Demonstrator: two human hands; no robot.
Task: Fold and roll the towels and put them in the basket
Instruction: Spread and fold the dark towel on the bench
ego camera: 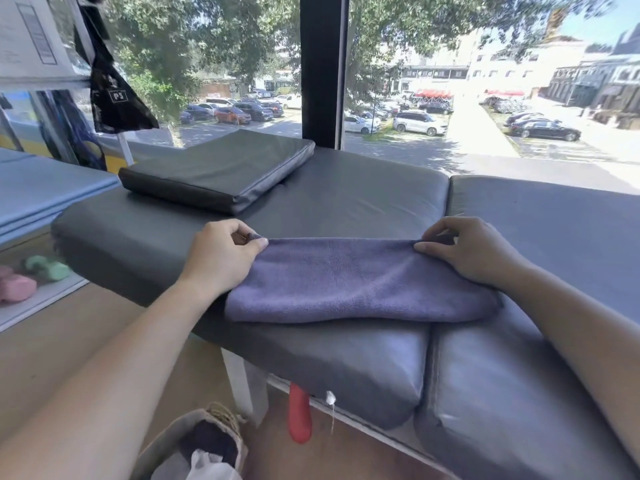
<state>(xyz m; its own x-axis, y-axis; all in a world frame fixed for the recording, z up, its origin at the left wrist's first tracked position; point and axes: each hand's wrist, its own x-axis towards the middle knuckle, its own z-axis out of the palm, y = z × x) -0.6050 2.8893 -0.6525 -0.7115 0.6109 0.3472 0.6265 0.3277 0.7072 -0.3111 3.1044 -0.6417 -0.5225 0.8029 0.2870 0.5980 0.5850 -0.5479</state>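
A purple-grey towel (360,282), folded into a long band, lies across the grey padded bench (346,192). My left hand (221,254) pinches the towel's far left corner between thumb and fingers. My right hand (474,251) pinches its far right corner the same way. Both forearms reach over the bench's near edge. A woven basket (221,419) stands on the floor at the lower left, with dark cloth and something white inside.
A flat dark cushion (221,168) lies on the bench at the back left. A seam splits the bench into two pads right of centre. A red object (299,417) hangs under the bench. Pink and green dumbbells (31,275) sit on a low shelf at left. A large window is behind.
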